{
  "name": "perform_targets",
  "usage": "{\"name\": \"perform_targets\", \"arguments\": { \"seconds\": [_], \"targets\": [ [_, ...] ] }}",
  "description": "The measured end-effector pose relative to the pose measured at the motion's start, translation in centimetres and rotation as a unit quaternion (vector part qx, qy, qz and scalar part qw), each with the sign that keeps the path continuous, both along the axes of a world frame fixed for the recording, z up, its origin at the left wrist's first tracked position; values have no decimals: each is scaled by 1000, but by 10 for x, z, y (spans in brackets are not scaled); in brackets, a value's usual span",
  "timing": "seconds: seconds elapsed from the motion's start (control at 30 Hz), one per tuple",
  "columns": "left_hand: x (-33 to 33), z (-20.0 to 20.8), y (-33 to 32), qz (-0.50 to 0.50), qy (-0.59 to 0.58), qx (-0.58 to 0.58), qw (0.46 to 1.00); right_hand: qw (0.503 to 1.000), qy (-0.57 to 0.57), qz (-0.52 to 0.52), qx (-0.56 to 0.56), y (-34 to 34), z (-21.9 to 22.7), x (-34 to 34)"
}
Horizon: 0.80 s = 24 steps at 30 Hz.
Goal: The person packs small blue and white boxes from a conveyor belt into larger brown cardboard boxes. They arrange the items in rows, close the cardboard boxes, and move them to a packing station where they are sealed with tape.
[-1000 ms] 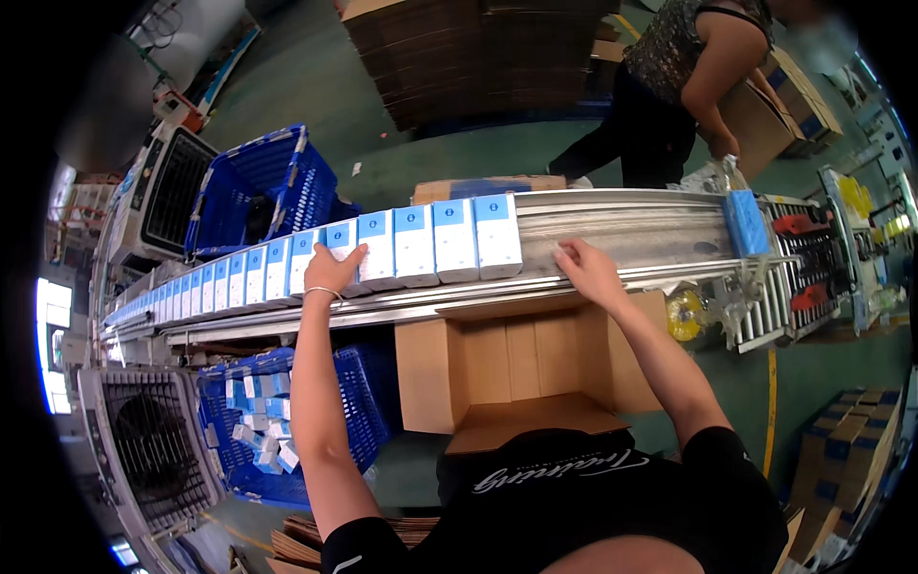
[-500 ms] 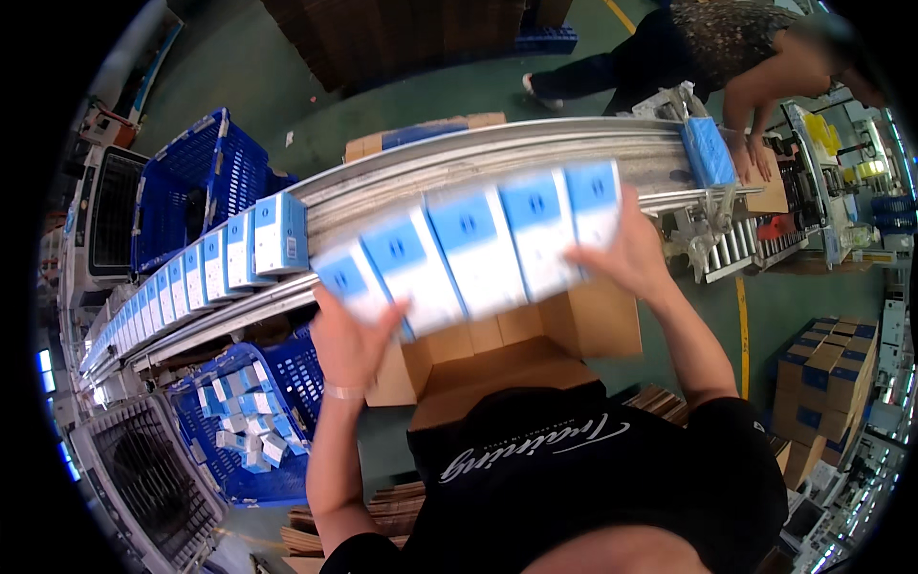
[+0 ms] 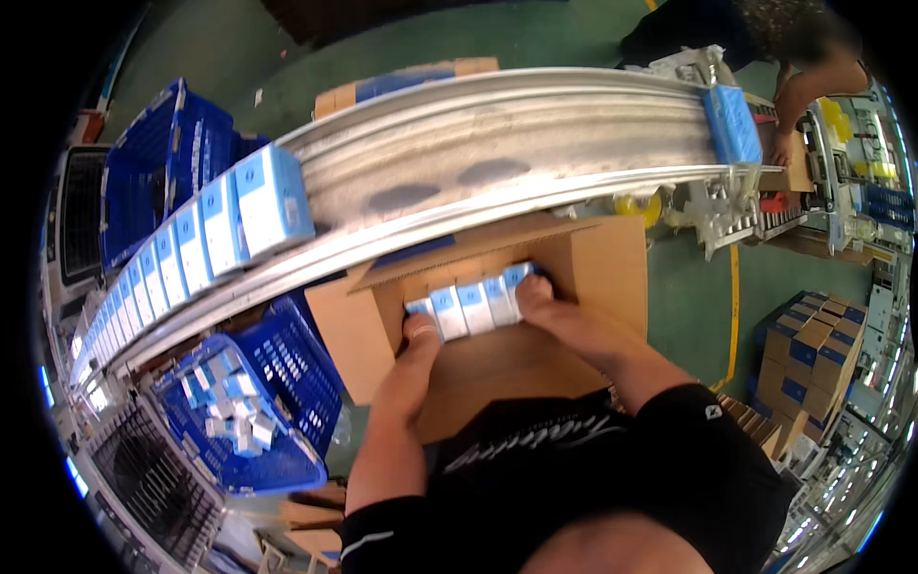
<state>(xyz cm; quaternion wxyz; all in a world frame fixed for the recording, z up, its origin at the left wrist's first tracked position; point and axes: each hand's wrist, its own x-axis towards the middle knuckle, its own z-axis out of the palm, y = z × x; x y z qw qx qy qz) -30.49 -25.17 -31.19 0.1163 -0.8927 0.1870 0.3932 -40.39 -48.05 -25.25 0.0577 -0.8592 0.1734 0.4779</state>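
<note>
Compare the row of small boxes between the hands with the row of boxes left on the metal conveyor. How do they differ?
The row between the hands is short, a few boxes, and sits down inside the open cardboard carton, pressed between the left hand and the right hand. The row on the conveyor is much longer, lies on the metal track, and no hand touches it. Both rows are the same blue-and-white boxes, packed side by side.

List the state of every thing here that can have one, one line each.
Open brown cardboard carton: flaps open, one row of boxes inside.
Row of small blue-and-white boxes: pressed between both hands, inside the carton.
Left hand: shut on the row's left end.
Right hand: shut on its right end.
Blue plastic basket: partly filled.
</note>
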Motion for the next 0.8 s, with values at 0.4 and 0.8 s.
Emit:
{"name": "perform_targets", "arguments": {
  "seconds": [0.4,0.8],
  "targets": [
    [184,340,60,76,-503,-368,779,969,-41,241,44,-13,51,47],
    [330,342,95,271,-145,-359,881,739,-587,-228,238,-60,260,183]
  ]
}}
